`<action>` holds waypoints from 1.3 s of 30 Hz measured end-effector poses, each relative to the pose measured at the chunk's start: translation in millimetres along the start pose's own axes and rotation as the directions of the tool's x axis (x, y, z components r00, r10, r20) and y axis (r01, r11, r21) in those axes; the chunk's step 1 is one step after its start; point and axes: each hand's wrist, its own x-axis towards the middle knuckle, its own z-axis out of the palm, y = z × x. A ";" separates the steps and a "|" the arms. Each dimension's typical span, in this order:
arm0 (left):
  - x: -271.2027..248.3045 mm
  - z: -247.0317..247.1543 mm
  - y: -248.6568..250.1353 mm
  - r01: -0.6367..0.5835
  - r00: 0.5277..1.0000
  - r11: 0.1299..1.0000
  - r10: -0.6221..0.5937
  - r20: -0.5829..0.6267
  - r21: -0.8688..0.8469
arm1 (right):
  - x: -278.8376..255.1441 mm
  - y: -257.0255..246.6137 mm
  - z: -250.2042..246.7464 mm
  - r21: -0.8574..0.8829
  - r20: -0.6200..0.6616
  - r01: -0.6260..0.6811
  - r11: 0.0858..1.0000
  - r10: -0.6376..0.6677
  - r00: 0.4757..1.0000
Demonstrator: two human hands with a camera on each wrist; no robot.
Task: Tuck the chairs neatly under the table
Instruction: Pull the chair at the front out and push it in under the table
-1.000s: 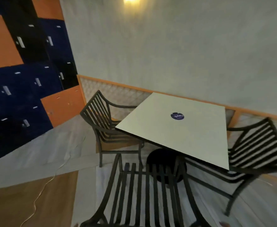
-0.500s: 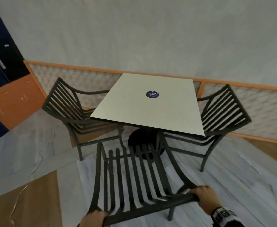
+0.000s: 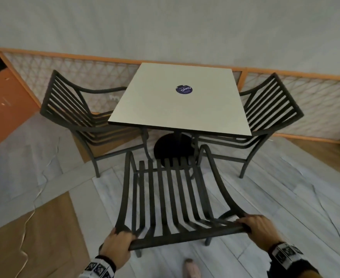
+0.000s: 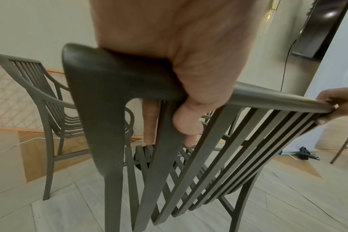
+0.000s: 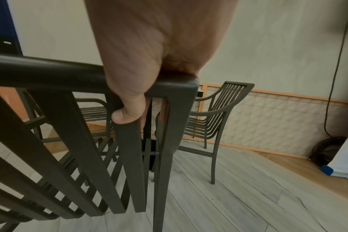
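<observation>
A dark slatted near chair faces the square white table, its seat front just short of the table's near edge. My left hand grips the left end of its top rail. My right hand grips the right end of that rail. A left chair stands at the table's left side with its seat partly under the top. A right chair stands likewise at the right side.
A low lattice panel with an orange frame runs along the wall behind the table. The table's black round base sits ahead of the near chair. A thin cable trails over the floor at left. My foot shows below the chair.
The view has swung from the left to face the table squarely. Both hands have come into view on the near chair's top rail, and the chair now stands square to the table.
</observation>
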 end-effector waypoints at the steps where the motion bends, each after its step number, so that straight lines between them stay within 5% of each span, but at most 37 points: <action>1: -2.3 -2.3 -4.9 -0.011 1.000 1.000 0.011 -0.013 0.016 | -5.8 -5.6 4.1 -0.006 -0.012 -0.020 1.000 0.020 1.000; 9: -12.6 -11.8 -43.1 -0.068 0.998 0.995 0.068 -0.008 0.067 | -40.3 -47.4 26.4 -0.033 -0.087 -0.110 0.993 0.106 0.990; 26: -48.5 2.9 -86.6 -0.123 0.992 0.964 0.122 0.017 0.234 | -110.0 -89.0 67.8 -0.053 0.002 -0.071 0.996 0.072 0.997; 39: 4.8 -26.2 -88.8 -0.098 0.995 0.979 0.097 0.013 0.180 | -47.8 -76.6 45.0 -0.062 0.031 -0.061 0.996 0.063 0.998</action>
